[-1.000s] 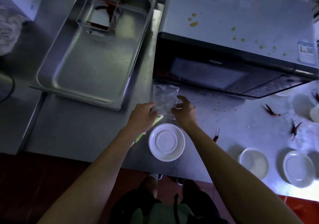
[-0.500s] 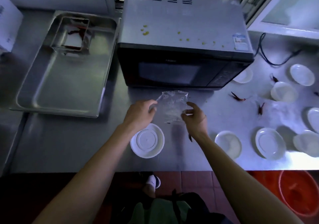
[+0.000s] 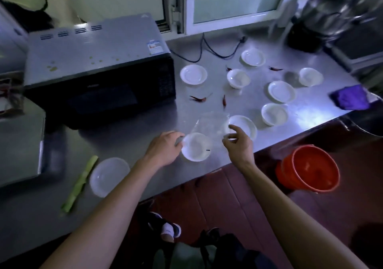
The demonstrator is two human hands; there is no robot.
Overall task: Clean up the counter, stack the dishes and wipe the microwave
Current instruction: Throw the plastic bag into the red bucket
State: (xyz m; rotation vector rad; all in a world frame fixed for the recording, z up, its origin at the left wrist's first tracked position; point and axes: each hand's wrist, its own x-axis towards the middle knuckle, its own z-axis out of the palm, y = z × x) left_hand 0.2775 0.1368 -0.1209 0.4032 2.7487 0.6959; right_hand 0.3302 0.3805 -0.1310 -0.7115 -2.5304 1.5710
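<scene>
My left hand (image 3: 163, 146) and my right hand (image 3: 238, 142) each pinch an edge of a clear plastic bag (image 3: 209, 123), held just above the steel counter (image 3: 132, 142). A white bowl (image 3: 195, 147) sits under the bag's lower edge, and a second white bowl (image 3: 245, 127) lies behind my right hand. The black microwave (image 3: 99, 65) stands at the left, with yellowish spots (image 3: 51, 68) on its grey top. Several white dishes (image 3: 280, 91) are scattered over the right of the counter. Red crayfish scraps (image 3: 200, 98) lie between the dishes and the microwave.
A purple cloth (image 3: 350, 100) lies at the counter's right edge. An orange bucket (image 3: 308, 169) stands on the floor below it. A green stalk (image 3: 79, 183) and a clear round lid (image 3: 108, 176) lie at the near left, beside a steel tray (image 3: 18, 144). A black cable (image 3: 199, 51) runs behind the dishes.
The view has swung right. Both hands have carried the plastic bag rightward from in front of the microwave to above a white bowl near the counter's front edge.
</scene>
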